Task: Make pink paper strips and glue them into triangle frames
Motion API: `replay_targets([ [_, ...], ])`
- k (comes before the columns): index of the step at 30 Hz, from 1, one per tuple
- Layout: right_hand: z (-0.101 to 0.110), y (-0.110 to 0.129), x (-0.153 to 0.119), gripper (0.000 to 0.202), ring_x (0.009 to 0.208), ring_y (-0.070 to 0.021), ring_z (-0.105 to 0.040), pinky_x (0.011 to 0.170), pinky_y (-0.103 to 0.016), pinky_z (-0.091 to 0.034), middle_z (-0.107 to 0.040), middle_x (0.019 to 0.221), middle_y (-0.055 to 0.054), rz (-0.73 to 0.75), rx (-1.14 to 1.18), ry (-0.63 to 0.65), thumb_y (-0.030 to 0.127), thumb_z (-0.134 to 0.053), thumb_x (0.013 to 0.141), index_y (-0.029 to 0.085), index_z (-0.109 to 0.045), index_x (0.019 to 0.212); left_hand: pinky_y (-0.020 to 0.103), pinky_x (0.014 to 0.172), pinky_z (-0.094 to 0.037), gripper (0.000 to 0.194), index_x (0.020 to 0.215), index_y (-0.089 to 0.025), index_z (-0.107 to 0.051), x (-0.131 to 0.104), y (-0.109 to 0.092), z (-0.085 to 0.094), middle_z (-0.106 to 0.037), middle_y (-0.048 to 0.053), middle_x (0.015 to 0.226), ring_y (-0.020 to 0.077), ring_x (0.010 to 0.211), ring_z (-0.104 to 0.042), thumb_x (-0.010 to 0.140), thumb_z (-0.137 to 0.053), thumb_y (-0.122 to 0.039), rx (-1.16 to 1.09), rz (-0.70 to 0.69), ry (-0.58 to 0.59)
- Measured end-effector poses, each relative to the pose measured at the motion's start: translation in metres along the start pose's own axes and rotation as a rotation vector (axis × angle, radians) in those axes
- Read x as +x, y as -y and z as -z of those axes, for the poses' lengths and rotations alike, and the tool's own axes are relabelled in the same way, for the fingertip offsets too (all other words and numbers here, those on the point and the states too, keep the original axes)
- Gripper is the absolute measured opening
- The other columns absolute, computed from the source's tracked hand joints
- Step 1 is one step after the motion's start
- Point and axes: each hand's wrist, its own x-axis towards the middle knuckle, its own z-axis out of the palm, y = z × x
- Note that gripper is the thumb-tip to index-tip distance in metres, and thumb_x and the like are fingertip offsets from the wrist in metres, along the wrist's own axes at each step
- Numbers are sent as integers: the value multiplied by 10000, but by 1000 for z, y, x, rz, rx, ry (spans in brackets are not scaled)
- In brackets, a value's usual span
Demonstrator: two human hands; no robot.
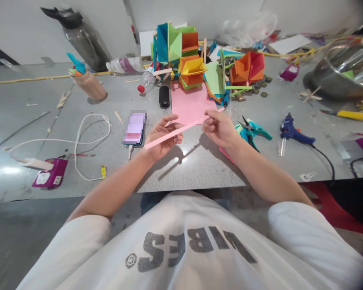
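A narrow pink paper strip slants upward from left to right between my hands. My right hand pinches it near its upper right end, thumb and fingers closed. My left hand lies under its lower left part with the fingers loosely spread; the strip crosses over palm and fingers. Beyond them a pink paper sheet lies on the grey table. Behind the sheet stand folded paper pieces in green, blue and orange, with a yellow-orange folded piece and a red-orange folded piece.
Pliers with teal handles lie by my right forearm, with a blue glue gun farther right. A phone on a white cable is at left. A black case, dark bottle and metal bowl stand farther back.
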Motion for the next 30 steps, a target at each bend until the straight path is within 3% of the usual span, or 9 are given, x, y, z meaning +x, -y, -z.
replay_targets([
  [3, -4, -5, -2, 282, 493, -50, -402, 525, -191, -379, -494, 622, 118, -28, 7, -38, 363, -858, 947, 236, -612, 894, 270, 761, -629, 477, 1142, -277, -729, -4, 6, -1, -766, -2, 990, 116, 782, -734, 797, -1010, -452, 8, -145, 17],
  [5, -6, -8, -2, 266, 496, -50, -411, 538, -191, -401, -522, 639, 114, -48, 25, -59, 353, -846, 970, 235, -618, 901, 259, 776, -620, 407, 1064, -263, -734, -6, 9, -2, -722, -19, 900, 104, 777, -721, 850, -997, -489, -8, -207, 3],
  [8, -7, -13, -4, 307, 515, -59, -440, 581, -206, -466, -544, 672, 105, -65, 37, -56, 389, -849, 990, 240, -604, 880, 248, 788, -626, 322, 1028, -265, -736, -3, 11, -1, -722, -23, 893, 92, 765, -705, 975, -897, -539, -52, -252, -130],
  [11, -10, -21, -9, 375, 634, -84, -574, 696, -228, -557, -617, 767, 76, 6, 41, -4, 445, -910, 941, 253, -595, 873, 225, 831, -644, 283, 1045, -269, -748, 3, 10, 1, -768, -15, 948, 83, 803, -724, 1050, -813, -545, -104, -275, -278],
  [15, -16, -29, -18, 316, 892, -135, -712, 851, -281, -605, -749, 1030, 18, 134, -49, 7, 488, -897, 937, 282, -662, 982, 205, 889, -655, 244, 1122, -262, -786, 7, 11, 2, -833, 2, 1056, 80, 880, -771, 1096, -765, -503, -144, -202, -347],
  [19, -19, -27, -26, 360, 1111, -224, -753, 864, -360, -592, -789, 1274, -32, 190, -316, -35, 681, -703, 1050, 335, -704, 1151, 208, 927, -655, 221, 1166, -265, -802, 2, 11, -3, -852, 3, 1250, 84, 982, -806, 1133, -715, -466, -175, -102, -331],
  [22, -21, -24, -30, 467, 1182, -254, -747, 845, -365, -571, -784, 1347, -45, 193, -445, -23, 788, -598, 1065, 357, -704, 1209, 201, 903, -649, 245, 1164, -273, -805, -1, 9, -7, -847, -6, 1301, 79, 992, -811, 1144, -689, -487, -176, -54, -322],
  [25, -23, -23, -32, 525, 1148, -252, -747, 809, -354, -563, -789, 1292, -45, 193, -475, -13, 849, -568, 1046, 355, -694, 1173, 200, 833, -636, 283, 1137, -276, -801, -2, 7, -8, -852, -5, 1228, 65, 882, -784, 1131, -697, -539, -148, -14, -328],
  [30, -24, -27, -33, 560, 980, -241, -731, 739, -349, -566, -743, 998, -34, 158, -368, 32, 885, -590, 1019, 328, -649, 1030, 205, 713, -596, 379, 1046, -256, -762, -4, 4, -11, -801, -17, 979, 47, 684, -674, 1137, -646, -606, -106, 31, -310],
])
